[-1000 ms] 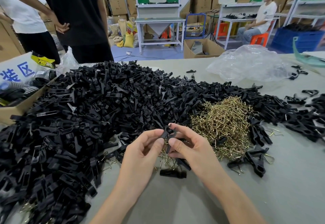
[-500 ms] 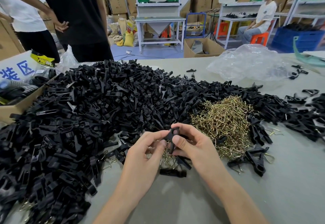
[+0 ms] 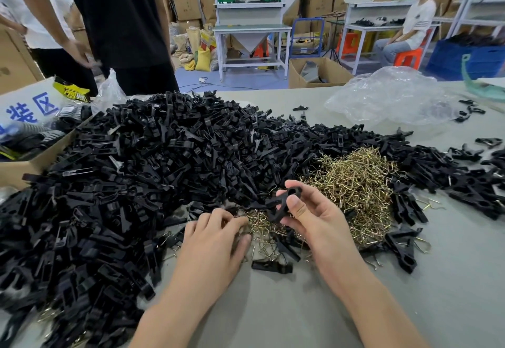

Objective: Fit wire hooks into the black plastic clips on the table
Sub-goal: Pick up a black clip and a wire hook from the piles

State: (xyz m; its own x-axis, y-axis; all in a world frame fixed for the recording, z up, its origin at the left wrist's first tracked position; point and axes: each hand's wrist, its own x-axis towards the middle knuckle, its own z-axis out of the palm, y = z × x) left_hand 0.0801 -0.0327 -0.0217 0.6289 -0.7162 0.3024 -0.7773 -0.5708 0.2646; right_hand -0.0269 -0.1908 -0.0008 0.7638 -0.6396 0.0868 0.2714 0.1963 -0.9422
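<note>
While the left hand (image 3: 216, 241) touches the wire hooks (image 3: 263, 224), grip unclear, right hand (image 3: 314, 217) pinched tight on one black clip (image 3: 284, 202).

Clips (image 3: 164, 170) blk; wire hooks (image 3: 355, 180) gold; table (image 3: 451, 293) grey; stool (image 3: 408, 56) orange; crate (image 3: 464, 59) blue.

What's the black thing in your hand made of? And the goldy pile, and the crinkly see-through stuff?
The black clip held in the right hand looks like moulded plastic: matt, with only a dull sheen. The pile of wire hooks looks like thin bent metal with a brassy gold finish; it glints. The clear bag seems thin plastic film: see-through, crumpled, shiny creases.
</note>
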